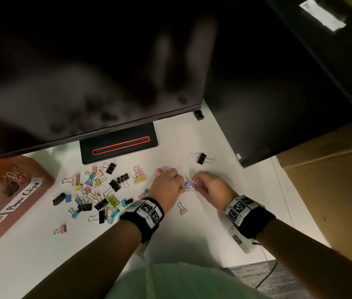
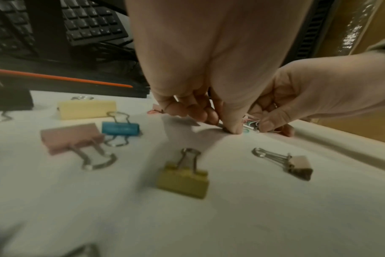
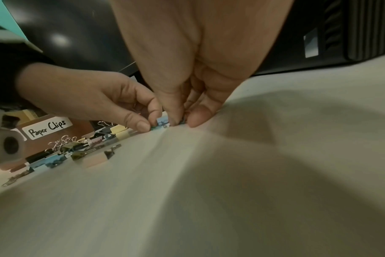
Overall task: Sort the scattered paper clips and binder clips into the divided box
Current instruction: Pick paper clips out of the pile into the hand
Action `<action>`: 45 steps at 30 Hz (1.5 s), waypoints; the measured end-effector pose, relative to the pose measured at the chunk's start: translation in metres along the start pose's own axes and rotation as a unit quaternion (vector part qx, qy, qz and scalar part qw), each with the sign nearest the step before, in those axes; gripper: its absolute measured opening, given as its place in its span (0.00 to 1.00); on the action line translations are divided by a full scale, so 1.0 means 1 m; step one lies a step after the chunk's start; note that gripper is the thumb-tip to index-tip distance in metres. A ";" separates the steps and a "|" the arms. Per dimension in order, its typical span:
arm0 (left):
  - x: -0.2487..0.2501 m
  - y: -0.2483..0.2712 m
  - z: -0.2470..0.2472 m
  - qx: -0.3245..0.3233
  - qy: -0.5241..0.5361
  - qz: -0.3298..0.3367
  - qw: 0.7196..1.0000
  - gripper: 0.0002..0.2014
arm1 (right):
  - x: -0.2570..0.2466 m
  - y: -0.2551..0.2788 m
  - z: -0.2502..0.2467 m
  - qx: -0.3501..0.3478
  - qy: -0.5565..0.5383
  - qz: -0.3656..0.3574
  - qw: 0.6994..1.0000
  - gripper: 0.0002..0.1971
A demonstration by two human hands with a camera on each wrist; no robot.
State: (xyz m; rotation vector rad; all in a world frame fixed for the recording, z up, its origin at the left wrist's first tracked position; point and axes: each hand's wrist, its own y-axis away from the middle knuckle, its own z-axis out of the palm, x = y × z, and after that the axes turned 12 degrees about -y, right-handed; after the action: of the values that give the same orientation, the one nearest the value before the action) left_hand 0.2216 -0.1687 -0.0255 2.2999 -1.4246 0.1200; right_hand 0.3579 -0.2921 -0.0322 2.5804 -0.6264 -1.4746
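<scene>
On the white desk (image 1: 192, 234), just in front of the monitor base (image 1: 119, 143), both hands meet over a small bundle of paper clips (image 1: 190, 184). The left hand (image 1: 167, 186) has its grip curled tight, thumb and fingertips pinching one side of the bundle; the right hand (image 1: 211, 186) pinches the other side, fingers bent down onto the desk. To the left, binder clips (image 1: 97, 190) lie scattered in black, pink, blue, yellow and green, well apart from the hands. A beige binder clip (image 1: 183, 209) sits just below the left hand, a black one (image 1: 202, 158) up beyond the right hand. At the far left, the divided box (image 1: 41, 186) holds a heap of coloured paper clips in the compartment labelled "Paper Clips" (image 1: 23, 198).
</scene>
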 end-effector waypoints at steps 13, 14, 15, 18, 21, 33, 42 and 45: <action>-0.059 0.020 -0.025 0.099 0.053 -0.202 0.973 0.04 | 0.004 -0.010 -0.005 0.010 0.037 0.013 0.999 0.04; -0.060 0.018 -0.026 0.081 0.041 -0.205 0.975 0.03 | 0.003 -0.011 -0.004 0.008 0.038 0.013 0.999 0.04; -0.059 0.016 -0.027 0.066 0.028 -0.204 0.976 0.04 | 0.002 -0.013 -0.004 0.006 0.039 0.012 0.999 0.04; -0.053 0.008 -0.026 0.044 -0.008 -0.201 0.978 0.09 | -0.003 -0.015 -0.003 0.008 0.032 0.017 0.999 0.05; -0.046 0.000 -0.026 0.050 -0.040 -0.202 0.977 0.08 | -0.007 -0.017 -0.003 0.020 0.012 0.024 0.999 0.05; -0.059 0.003 -0.044 0.038 0.049 -0.111 0.992 0.05 | -0.010 -0.018 -0.002 -0.008 0.053 0.045 0.998 0.07; -0.131 0.093 -0.106 0.118 0.093 -0.183 0.971 0.02 | -0.022 -0.024 0.006 -0.083 0.059 0.068 0.992 0.14; -0.144 0.130 -0.099 0.124 0.107 -0.197 0.967 0.01 | -0.031 -0.031 0.007 -0.094 0.083 0.091 0.988 0.15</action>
State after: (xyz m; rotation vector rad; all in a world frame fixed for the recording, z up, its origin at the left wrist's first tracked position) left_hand 0.0559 -0.0587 0.0626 2.6301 -0.8665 0.4304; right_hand 0.3476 -0.2508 -0.0198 2.3988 -0.6473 -1.1866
